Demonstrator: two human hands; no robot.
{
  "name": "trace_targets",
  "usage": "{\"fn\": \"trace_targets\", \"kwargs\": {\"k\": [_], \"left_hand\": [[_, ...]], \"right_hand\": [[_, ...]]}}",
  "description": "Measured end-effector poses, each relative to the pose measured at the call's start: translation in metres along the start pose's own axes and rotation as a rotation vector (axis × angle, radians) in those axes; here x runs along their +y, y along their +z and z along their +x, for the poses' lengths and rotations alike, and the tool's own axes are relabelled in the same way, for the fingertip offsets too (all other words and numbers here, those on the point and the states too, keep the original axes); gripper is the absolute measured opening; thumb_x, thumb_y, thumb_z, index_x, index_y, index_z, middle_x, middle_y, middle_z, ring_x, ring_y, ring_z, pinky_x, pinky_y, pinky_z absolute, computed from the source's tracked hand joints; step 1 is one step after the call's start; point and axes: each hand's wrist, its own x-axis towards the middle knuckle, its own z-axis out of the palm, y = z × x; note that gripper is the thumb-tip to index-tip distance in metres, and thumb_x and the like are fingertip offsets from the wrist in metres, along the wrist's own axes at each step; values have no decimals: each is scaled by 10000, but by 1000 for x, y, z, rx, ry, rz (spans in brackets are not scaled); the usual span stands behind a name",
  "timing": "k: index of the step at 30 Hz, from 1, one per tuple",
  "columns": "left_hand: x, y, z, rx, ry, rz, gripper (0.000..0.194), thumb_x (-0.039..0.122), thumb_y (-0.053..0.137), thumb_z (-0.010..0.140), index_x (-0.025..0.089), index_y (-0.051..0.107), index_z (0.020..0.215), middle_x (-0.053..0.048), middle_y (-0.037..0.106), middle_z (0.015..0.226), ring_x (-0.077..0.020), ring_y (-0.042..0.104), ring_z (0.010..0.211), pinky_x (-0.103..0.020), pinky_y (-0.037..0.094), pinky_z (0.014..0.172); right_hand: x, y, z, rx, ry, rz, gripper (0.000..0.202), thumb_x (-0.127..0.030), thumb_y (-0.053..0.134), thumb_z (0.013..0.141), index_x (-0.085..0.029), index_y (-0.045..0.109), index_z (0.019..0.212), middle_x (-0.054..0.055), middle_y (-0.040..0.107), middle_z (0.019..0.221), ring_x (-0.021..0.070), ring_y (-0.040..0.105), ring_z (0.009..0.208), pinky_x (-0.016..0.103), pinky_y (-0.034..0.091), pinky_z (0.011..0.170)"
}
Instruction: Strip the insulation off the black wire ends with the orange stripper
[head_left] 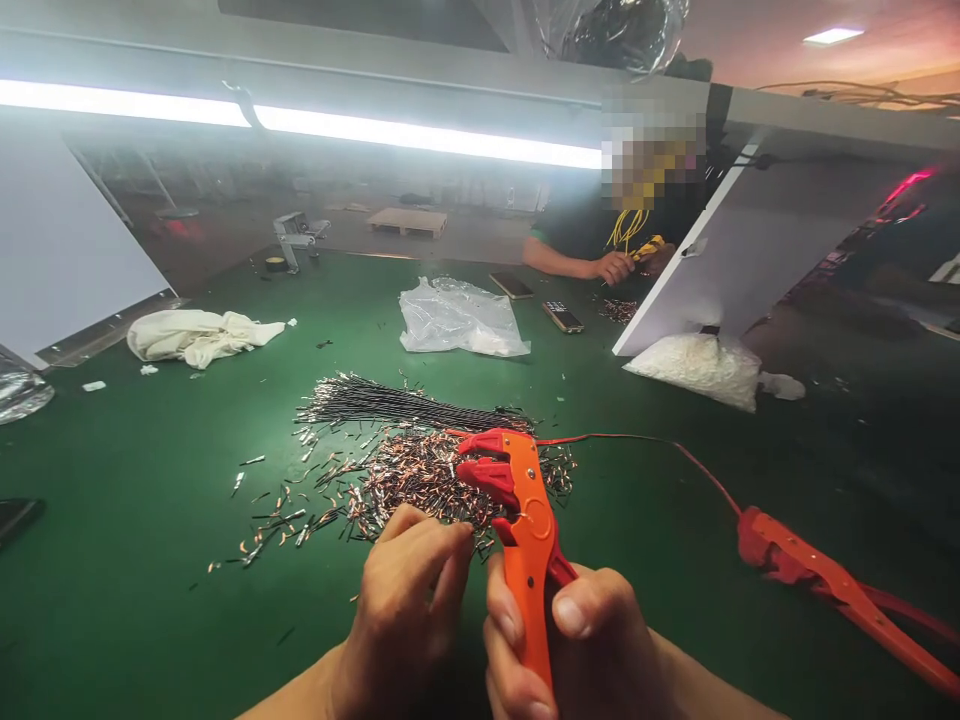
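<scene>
My right hand (pixel 570 640) is wrapped round the handles of an orange and red wire stripper (pixel 531 520), whose red jaws point left and stand apart. Just left of the tool, my left hand (pixel 416 590) is closed with its fingers curled; whatever it pinches is too small or hidden to name. Beyond both hands lies a heap of short wire offcuts (pixel 420 480) with black and copper-coloured bits. A bundle of long black wires (pixel 397 400) rests along the heap's far side.
A second orange tool (pixel 847 590) lies at the right. Farther back are a plastic bag (pixel 465 318), a white cloth (pixel 199 337), two phones (pixel 562 317) and a white bag (pixel 697 368) by a slanted panel (pixel 795 230). Across the table, a person's hand (pixel 615 267) is near yellow wires.
</scene>
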Motion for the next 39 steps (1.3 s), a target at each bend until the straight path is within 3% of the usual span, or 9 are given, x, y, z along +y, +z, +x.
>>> {"fn": "trace_targets", "kwargs": {"k": [4,7,12,15,21,27,31,34,39], "left_hand": [[-2,0,1,-33,8,29,195,-1,518,852,188,562,874,17,613,649,-111,534,565,-253,402,543],[-2,0,3,-30,40,41,188,0,516,853,184,549,870,32,589,605,-110,521,534,-254,395,529],[-3,2,3,-31,30,54,191,-4,508,859,185,535,871,37,578,600,-110,511,539,-254,394,544],[-5,3,1,-51,34,55,187,-1,506,864,185,522,857,24,588,619,-117,504,553,-254,396,550],[-8,4,-2,-116,9,41,186,5,475,887,185,523,875,13,589,643,-124,509,581,-251,390,554],[-11,6,-6,-135,-120,74,137,73,491,905,194,543,869,15,596,670,-131,498,601,-245,397,564],[-17,4,-6,-153,-169,165,136,106,503,901,196,558,815,29,573,613,-137,482,571,-258,384,555],[-21,0,-2,-105,-142,220,109,108,533,889,192,588,846,27,620,660,-128,504,578,-268,387,585],[-26,-8,8,19,-18,234,123,68,608,848,163,606,927,19,644,705,-105,512,594,-268,383,623]], "right_hand": [[-2,0,0,8,-24,-7,260,-301,492,690,-122,615,834,27,611,576,125,543,513,251,379,552],[-1,-2,0,16,-48,-21,243,-347,489,755,-138,605,800,1,573,522,99,481,446,228,385,511],[7,-12,0,79,-54,-69,411,-503,505,838,-113,594,744,-1,545,451,73,465,389,171,387,441],[10,-20,1,93,-59,-36,544,-629,415,872,-136,576,709,-34,496,393,63,395,290,160,364,335],[10,-22,3,214,3,-72,671,-762,391,823,-141,542,617,-43,450,318,55,391,252,142,370,301],[7,-28,7,248,40,52,621,-717,382,851,-159,548,636,-41,484,334,83,414,219,173,383,224],[-2,-26,8,290,85,19,646,-729,345,859,-148,586,713,-13,547,421,119,529,305,246,496,314],[-7,-21,5,323,61,-99,609,-692,427,849,-115,614,799,26,600,530,151,611,428,291,544,443],[-8,-18,-1,296,-68,-245,388,-474,623,810,-92,618,881,63,648,643,153,631,533,277,520,533]]}}
